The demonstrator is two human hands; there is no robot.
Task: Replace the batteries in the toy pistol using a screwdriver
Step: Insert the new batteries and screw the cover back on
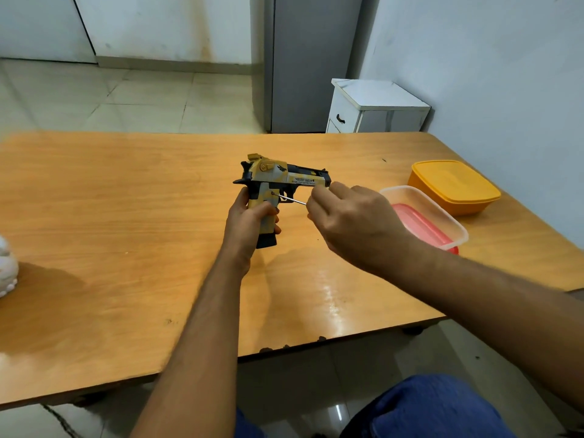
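Head view shows me both hands raised over the middle of the desk point(126, 216). My left hand point(249, 222) wraps its curled fingers round the handle of the toy pistol point(278, 181), gripping it upright, barrel pointing right and the black base of the handle just above the wood. That grip is closed tight on the handle, thumb at the far side and fingertips showing on the near right. My right hand point(350, 222) is curled as well, its fingers bunched round the handle of the screwdriver point(289, 198); the handle itself is hidden inside the fist, so I see only the thin metal shaft coming out to the left. The shaft's tip sits against the side of the pistol just behind the trigger guard, above my left fingers. The pistol is yellow and grey with a black slide end and small lettering along its side that I cannot read.

Further right on the desk lies a clear plastic box point(442, 222) with a red lid point(417, 222) lying in or under it, I cannot tell which. Beyond it, near the far right edge, sits a yellow lidded container point(455, 188). A white object point(6, 267) pokes in at the left edge. Past the desk stand a white bedside cabinet point(376, 105) and a grey door point(313, 58).
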